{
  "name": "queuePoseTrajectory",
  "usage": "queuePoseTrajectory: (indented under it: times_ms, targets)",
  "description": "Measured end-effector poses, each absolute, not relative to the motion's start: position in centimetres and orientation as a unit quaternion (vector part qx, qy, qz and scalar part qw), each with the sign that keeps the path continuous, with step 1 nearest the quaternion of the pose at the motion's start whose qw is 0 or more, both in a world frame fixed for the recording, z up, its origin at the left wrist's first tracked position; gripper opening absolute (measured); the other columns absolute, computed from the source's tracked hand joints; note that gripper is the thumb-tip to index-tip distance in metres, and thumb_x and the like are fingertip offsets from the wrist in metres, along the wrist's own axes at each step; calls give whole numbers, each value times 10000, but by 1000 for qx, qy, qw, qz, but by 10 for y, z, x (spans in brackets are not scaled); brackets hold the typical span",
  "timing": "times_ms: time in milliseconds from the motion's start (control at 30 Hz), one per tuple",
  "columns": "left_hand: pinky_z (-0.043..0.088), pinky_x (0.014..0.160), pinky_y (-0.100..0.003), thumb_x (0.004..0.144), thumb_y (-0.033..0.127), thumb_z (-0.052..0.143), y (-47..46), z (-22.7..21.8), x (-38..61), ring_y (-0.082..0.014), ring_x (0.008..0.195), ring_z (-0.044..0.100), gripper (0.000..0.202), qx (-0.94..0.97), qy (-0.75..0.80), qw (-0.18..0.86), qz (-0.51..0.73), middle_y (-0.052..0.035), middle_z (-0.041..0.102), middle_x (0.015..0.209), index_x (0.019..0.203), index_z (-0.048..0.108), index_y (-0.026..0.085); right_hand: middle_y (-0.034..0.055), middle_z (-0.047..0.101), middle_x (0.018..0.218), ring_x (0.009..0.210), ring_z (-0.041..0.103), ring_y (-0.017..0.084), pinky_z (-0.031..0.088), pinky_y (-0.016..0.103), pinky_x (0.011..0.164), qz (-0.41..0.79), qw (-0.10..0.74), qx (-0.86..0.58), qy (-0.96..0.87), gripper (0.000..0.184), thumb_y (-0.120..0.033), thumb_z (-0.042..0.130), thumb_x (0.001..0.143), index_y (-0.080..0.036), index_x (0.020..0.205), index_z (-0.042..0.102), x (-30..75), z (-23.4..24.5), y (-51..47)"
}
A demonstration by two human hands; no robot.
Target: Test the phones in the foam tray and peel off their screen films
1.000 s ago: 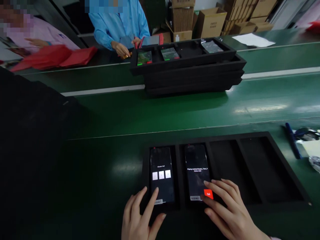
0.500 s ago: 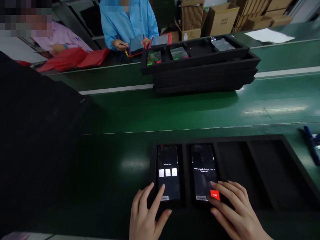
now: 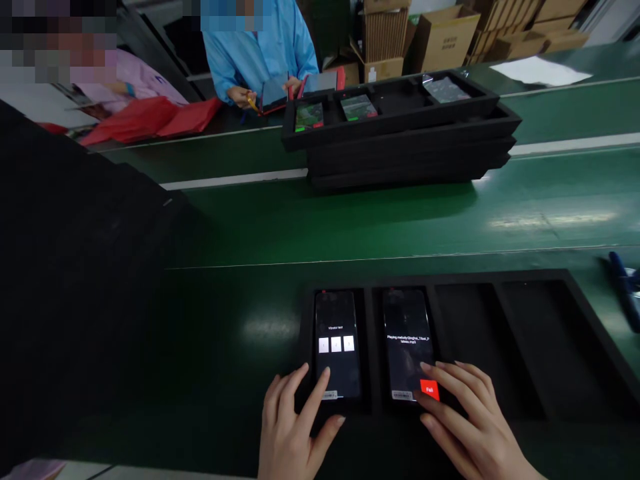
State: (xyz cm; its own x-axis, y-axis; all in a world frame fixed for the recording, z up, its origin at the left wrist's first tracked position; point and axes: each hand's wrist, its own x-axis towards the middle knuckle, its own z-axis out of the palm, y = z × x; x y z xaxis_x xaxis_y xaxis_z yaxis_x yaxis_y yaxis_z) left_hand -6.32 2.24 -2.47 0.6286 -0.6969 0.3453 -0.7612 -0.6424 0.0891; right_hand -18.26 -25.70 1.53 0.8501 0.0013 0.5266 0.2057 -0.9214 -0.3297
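Two lit smartphones lie face up in slots of a black foam tray (image 3: 535, 277). On the left phone (image 3: 337, 373) the screen reads "Vibrator test" above three white squares. The right phone (image 3: 405, 363) shows "Playing melody" text and a red "Fail" button low on the right. My left hand (image 3: 295, 427) is open, fingers spread over the lower left of the left phone, with the index fingertip on or just above its screen. My right hand (image 3: 475, 420) is open too, its fingertips at the lower right of the right phone, around the red button. Neither hand grips anything.
A stack of black trays (image 3: 410, 153) stands across the green bench (image 3: 240, 227), its top one holding several devices. Black material (image 3: 75, 300) fills the left side. A dark blue object (image 3: 623, 287) lies at the right edge. A person in blue (image 3: 280, 47) handles a tablet opposite.
My hands and both phone screens look the same. Across the bench, the person in blue has shifted their hand slightly on the tablet, and the person in pink has moved a little.
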Motion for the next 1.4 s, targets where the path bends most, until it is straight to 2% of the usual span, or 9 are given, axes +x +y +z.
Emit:
queuePoseTrajectory:
  times_ms: [100, 233, 400, 533, 667, 900, 1100, 1233, 1400]
  targets:
    - [395, 1121, -539, 1019, 489, 478, 7, -21, -53, -290, 1179, 569, 506, 888, -416, 118, 155, -114, 623, 1264, 1481, 530, 292, 85, 746, 1139, 1064, 667, 207, 482, 368, 949, -266, 191, -943, -57, 202, -190, 537, 1036, -214, 1015, 737, -183, 15, -256]
    - [288, 1180, -657, 1017, 595, 412, -6, -16, -44, -342, 1310, 506, 579, 905, -390, 99, 141, -140, 536, 1431, 1528, 453, 326, 96, 734, 1139, 1073, 656, 208, 473, 364, 955, -269, 192, -942, -60, 196, -166, 540, 1030, -203, 1020, 732, -185, 16, -258]
    - [511, 1048, -489, 1020, 593, 404, 18, -14, -53, -290, 1235, 598, 720, 916, -341, 165, 132, -120, 604, 1369, 1639, 202, 286, 118, 717, 1152, 1083, 643, 222, 475, 372, 946, -274, 190, -942, -50, 167, -163, 567, 1012, -193, 1002, 730, -186, 17, -262]
    - [551, 985, -407, 1040, 521, 411, 34, -17, -69, -247, 1185, 644, 661, 907, -390, 121, 104, -70, 670, 1330, 1634, 229, 296, 95, 728, 1152, 1049, 662, 222, 491, 378, 918, -275, 192, -941, -42, 167, -180, 573, 1009, -215, 1002, 736, -184, 16, -261]
    - [519, 1042, -422, 1024, 491, 454, 38, -22, -77, -261, 1236, 631, 641, 909, -394, 108, 84, -75, 620, 1440, 1616, 291, 308, 84, 732, 1168, 1034, 674, 225, 501, 381, 904, -271, 192, -942, -43, 164, -193, 582, 1001, -233, 1026, 739, -187, 12, -262]
    - [505, 1055, -407, 1041, 439, 433, 33, -20, -73, -224, 1154, 669, 582, 898, -393, 133, 144, -64, 686, 1310, 1599, 321, 320, 87, 729, 1169, 1035, 669, 224, 499, 376, 908, -272, 194, -941, -48, 164, -181, 582, 996, -223, 1017, 740, -188, 9, -263]
    - [479, 1113, -422, 1037, 393, 425, 46, -27, -78, -233, 1252, 616, 566, 899, -409, 108, 115, -72, 620, 1422, 1593, 354, 322, 112, 721, 1166, 1058, 659, 229, 496, 377, 919, -267, 197, -942, -53, 159, -170, 579, 1001, -195, 1015, 735, -188, 9, -262]
    - [472, 1137, -503, 1021, 410, 470, 55, -33, -82, -278, 1310, 580, 573, 906, -406, 85, 83, -72, 548, 1504, 1583, 365, 376, 100, 722, 1173, 1056, 662, 224, 498, 375, 917, -263, 196, -943, -57, 164, -176, 575, 1006, -206, 1020, 736, -188, 10, -263]
    - [565, 1062, -475, 1035, 434, 439, 45, -38, -72, -297, 1401, 525, 609, 927, -275, 251, 34, -106, 474, 1567, 1616, 275, 352, 87, 719, 1177, 1041, 669, 238, 522, 381, 881, -282, 198, -938, -26, 170, -172, 593, 976, -232, 1009, 748, -190, 10, -272]
